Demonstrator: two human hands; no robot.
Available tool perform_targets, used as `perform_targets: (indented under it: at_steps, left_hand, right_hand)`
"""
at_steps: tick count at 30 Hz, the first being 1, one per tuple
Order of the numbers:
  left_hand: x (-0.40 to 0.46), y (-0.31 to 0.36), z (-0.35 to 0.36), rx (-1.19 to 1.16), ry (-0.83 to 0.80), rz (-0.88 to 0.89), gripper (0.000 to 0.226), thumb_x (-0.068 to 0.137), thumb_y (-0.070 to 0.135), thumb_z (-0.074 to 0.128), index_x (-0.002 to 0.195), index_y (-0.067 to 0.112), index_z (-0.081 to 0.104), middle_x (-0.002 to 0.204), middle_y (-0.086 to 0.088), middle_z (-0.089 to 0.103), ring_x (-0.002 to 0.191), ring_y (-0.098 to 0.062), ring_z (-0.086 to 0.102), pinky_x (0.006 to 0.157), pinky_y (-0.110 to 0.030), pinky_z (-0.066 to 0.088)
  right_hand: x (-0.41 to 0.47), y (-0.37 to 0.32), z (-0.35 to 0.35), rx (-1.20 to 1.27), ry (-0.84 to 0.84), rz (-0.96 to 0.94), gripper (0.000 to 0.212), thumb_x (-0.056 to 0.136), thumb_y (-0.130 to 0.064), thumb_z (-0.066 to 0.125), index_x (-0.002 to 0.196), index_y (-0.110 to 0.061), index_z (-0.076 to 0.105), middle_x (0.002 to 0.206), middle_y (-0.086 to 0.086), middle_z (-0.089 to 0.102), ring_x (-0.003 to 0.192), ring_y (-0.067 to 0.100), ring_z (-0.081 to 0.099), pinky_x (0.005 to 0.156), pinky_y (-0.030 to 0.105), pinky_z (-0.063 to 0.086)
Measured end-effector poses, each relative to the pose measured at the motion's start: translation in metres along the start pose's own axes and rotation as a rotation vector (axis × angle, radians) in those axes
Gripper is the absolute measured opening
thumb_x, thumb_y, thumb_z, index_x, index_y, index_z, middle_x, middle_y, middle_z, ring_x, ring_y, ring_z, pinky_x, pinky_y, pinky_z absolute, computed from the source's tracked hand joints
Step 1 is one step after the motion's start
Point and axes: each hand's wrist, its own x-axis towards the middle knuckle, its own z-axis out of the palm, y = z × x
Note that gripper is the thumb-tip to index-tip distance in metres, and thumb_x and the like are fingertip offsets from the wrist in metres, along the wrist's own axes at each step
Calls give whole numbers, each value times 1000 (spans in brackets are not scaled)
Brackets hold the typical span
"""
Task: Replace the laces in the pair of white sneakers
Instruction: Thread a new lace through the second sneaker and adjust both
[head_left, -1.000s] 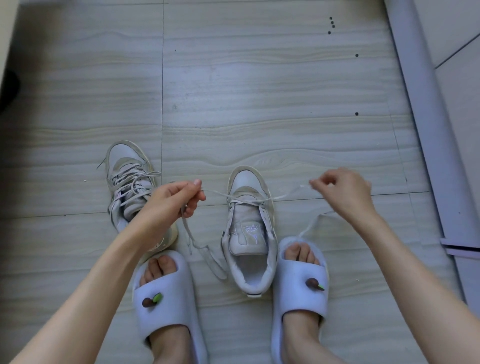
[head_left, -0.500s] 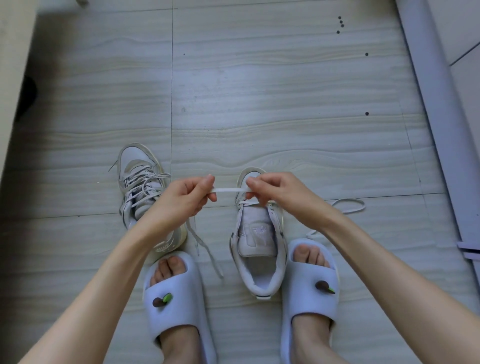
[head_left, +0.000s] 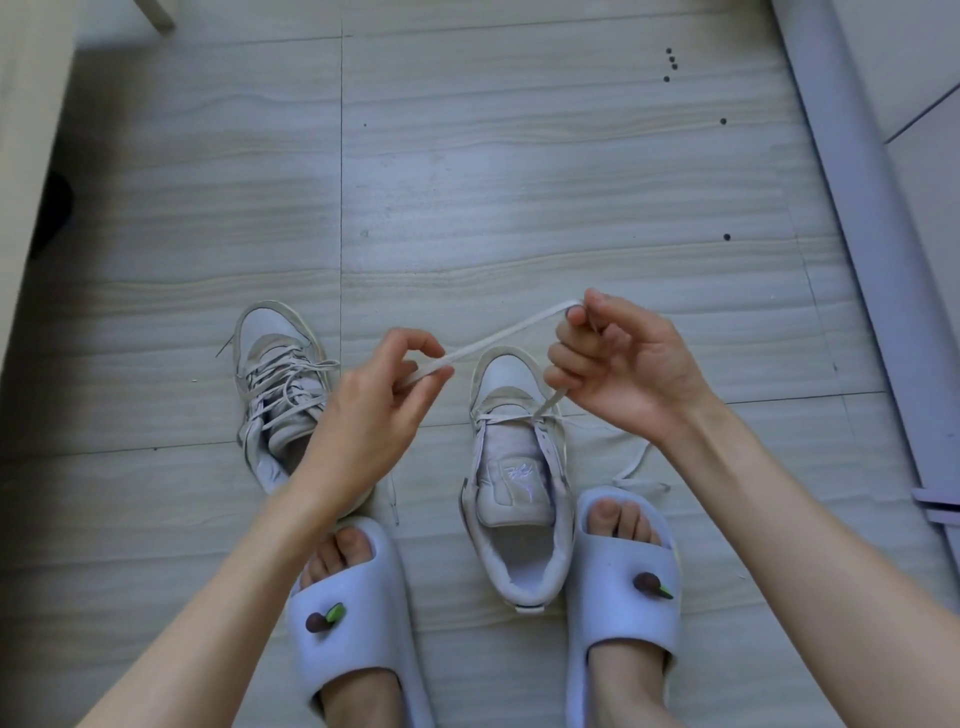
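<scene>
Two white sneakers stand on the tiled floor. The left sneaker (head_left: 278, 384) is fully laced. The right sneaker (head_left: 517, 483) sits between my feet, its tongue bare, with lace only through the lowest eyelets. A white lace (head_left: 498, 340) stretches taut in the air above its toe. My left hand (head_left: 374, 410) pinches one end of that stretch between thumb and fingers. My right hand (head_left: 618, 364) pinches the other end at its fingertips, and the lace drops from this hand to the sneaker's eyelets. Loose lace lies on the floor by my right foot.
My feet wear pale slides, the left slide (head_left: 353, 639) and the right slide (head_left: 621, 582), either side of the right sneaker. A grey baseboard (head_left: 852, 249) runs along the right. A pale furniture edge (head_left: 31, 130) stands at the left.
My right hand has risen and moved right, drawing the lace out longer between both hands. A second ago the hands were wide apart, then close together over the sneaker's toe.
</scene>
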Motion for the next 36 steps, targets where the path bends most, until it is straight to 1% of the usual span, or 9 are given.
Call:
perform_targets:
  at_steps: [4,7,13,18,23,26,28,31,36]
  left_hand:
    - [0,-6,0,139,-45,126,25,85,54,43,100,34,45,60,15,47,49,-10,41,48,-16,31]
    - [-4,-12,2,256,-25,170,24,86,51,43,100,33,45,45,6,33,51,-7,37,46,-18,27]
    - [-9,-11,7,300,32,225,14,92,36,42,102,26,47,57,13,39,46,-21,44,47,-24,34]
    - [-13,-21,9,321,84,230,17,94,32,41,106,23,49,61,14,38,56,-14,37,45,-24,33]
    - [-20,-39,19,395,46,223,25,98,34,36,103,18,55,86,2,66,68,-21,62,46,-36,47]
    - [-24,-46,22,421,5,192,30,98,35,36,101,16,59,85,2,64,65,-25,63,44,-38,46]
    - [-26,-48,23,437,-6,169,34,98,35,35,99,15,62,84,3,64,64,-24,63,44,-36,46]
    - [-27,-52,25,451,-2,132,37,96,34,35,96,11,65,82,0,66,63,-25,63,45,-34,47]
    - [-32,-63,28,454,-35,51,41,93,37,35,94,10,66,80,-7,65,65,-33,64,49,-41,51]
  right_hand:
    - [-8,6,-8,-54,38,65,35,49,-46,86,66,-19,72,45,-6,8,44,14,9,51,24,20]
    - [-9,8,-13,-43,48,59,32,51,-43,84,70,-20,75,44,-6,7,43,13,8,52,24,17]
    - [-4,3,-27,251,82,-51,13,62,-21,73,56,-14,63,47,-7,38,42,6,35,44,18,35]
    - [-10,-4,-33,157,216,-57,17,64,-30,68,55,-17,62,46,-7,17,42,10,16,45,21,22]
    - [-12,1,-37,94,303,-26,18,67,-36,65,70,-21,72,46,-6,4,45,13,4,49,22,15]
    - [-9,2,-52,155,299,-67,18,56,-28,74,71,-20,72,40,-7,18,40,10,14,46,18,25]
    - [-9,0,-59,234,319,-124,24,45,-19,81,67,-15,71,45,-6,40,41,8,37,49,17,36]
    - [-9,-5,-64,372,438,-219,18,43,-8,75,59,-10,65,72,1,68,70,16,68,60,19,49]
    - [-13,-12,-64,538,532,-352,8,63,-7,52,56,-9,52,91,11,71,98,26,68,78,29,55]
